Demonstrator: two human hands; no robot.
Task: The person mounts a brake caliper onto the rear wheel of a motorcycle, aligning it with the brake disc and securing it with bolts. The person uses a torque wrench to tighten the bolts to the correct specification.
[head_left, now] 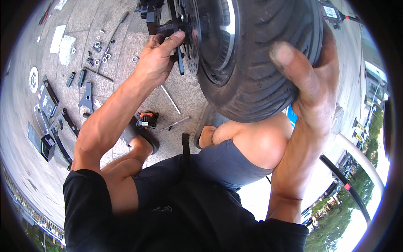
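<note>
A black wheel with a treaded tyre fills the upper centre, held up in front of me. My left hand is closed on a dark metal bracket beside the perforated brake disc, its thumb pressed near the top of the bracket. Some fingers are hidden behind the part. A black mechanical assembly sits above that hand. My right hand grips the tyre from its right side, thumb on the tread and the other fingers mostly hidden behind it.
On the paving lie several washers and nuts, rods, sockets, a flat grey part, a white disc and an orange-black tool. My knee is below the tyre; a dark pole stands at right.
</note>
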